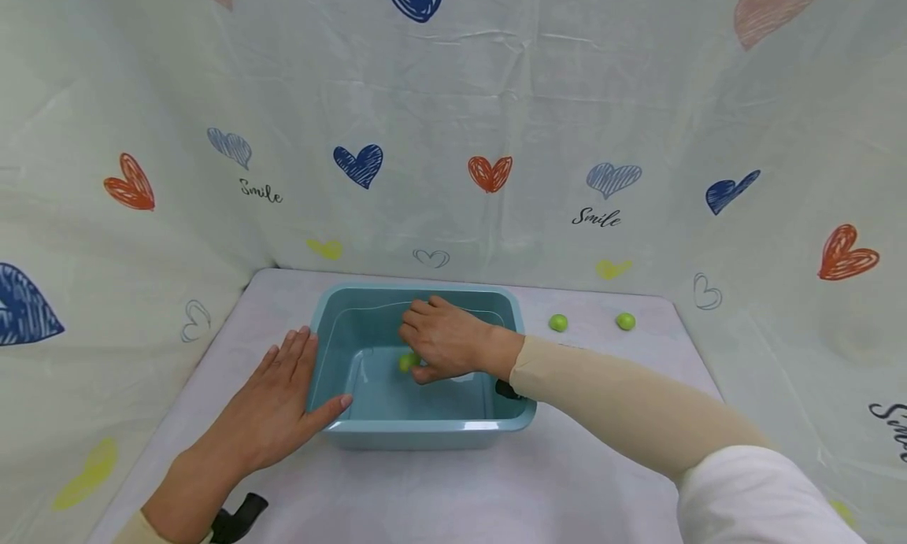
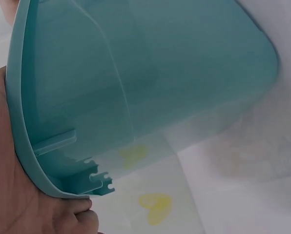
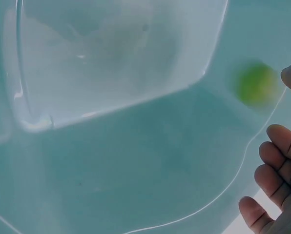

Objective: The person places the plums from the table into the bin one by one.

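Right hand (image 1: 446,341) hangs loosely curled in the basin (image 1: 425,427), lime (image 1: 407,361) at its fingertips, ungripped. Left hand (image 1: 272,402), fingers flat, braces the rim. Risk: wet lime may slip away.

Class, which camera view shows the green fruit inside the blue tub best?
The right wrist view: the fruit lies unobstructed, though blurred, in the tub beside the right hand. In the head view the fruit is small and partly hidden by that hand. The left wrist view shows only the tub's outside.
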Demonstrator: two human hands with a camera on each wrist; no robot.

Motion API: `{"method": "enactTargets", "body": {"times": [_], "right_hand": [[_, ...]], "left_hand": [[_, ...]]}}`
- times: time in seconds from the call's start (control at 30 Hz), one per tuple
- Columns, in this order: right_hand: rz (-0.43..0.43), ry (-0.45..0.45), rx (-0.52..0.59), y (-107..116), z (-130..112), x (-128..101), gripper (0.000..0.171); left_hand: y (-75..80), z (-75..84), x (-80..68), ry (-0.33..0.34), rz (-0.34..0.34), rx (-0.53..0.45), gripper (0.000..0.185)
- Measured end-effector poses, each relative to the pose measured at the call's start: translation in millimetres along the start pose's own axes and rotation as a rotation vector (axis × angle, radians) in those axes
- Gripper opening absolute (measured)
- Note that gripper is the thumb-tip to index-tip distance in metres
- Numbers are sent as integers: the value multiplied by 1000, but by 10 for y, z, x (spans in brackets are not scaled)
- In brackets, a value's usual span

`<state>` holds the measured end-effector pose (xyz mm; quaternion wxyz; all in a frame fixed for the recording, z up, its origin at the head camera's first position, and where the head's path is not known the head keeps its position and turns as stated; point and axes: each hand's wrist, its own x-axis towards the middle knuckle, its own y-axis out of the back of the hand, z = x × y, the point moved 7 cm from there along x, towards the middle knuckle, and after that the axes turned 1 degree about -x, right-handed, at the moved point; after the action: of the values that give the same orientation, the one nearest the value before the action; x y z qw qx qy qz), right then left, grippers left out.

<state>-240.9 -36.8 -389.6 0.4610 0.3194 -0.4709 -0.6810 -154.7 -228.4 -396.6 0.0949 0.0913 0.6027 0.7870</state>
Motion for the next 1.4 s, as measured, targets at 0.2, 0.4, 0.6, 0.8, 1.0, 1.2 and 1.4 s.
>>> {"method": "enactTargets", "body": {"times": [0.2,0.4,0.6,0.8,1.0,1.2,1.4], "right_hand": [[-19,-4,1,-6,10,-13,43],[6,-24,6,93,91,-41,43],[128,-99,27,480,333,-177,40],[216,-185,31,748,627,-454,34],[178,-360,101,711,930,-929,34],[147,-572,168,412,1176,-1465,34],[192,-720,244,25,1300,-1908,31]], "left_hand": [[-21,2,17,-2,-9,-8,111],[-41,8,21,-4,-9,-8,110],[-53,0,22,14,-19,-32,111],[-68,-29,-13,26,-8,-47,112],[-77,-28,-34,29,-3,-55,111],[-66,-19,-28,26,-3,-66,111],[-58,-14,-2,16,-4,-60,112]]}}
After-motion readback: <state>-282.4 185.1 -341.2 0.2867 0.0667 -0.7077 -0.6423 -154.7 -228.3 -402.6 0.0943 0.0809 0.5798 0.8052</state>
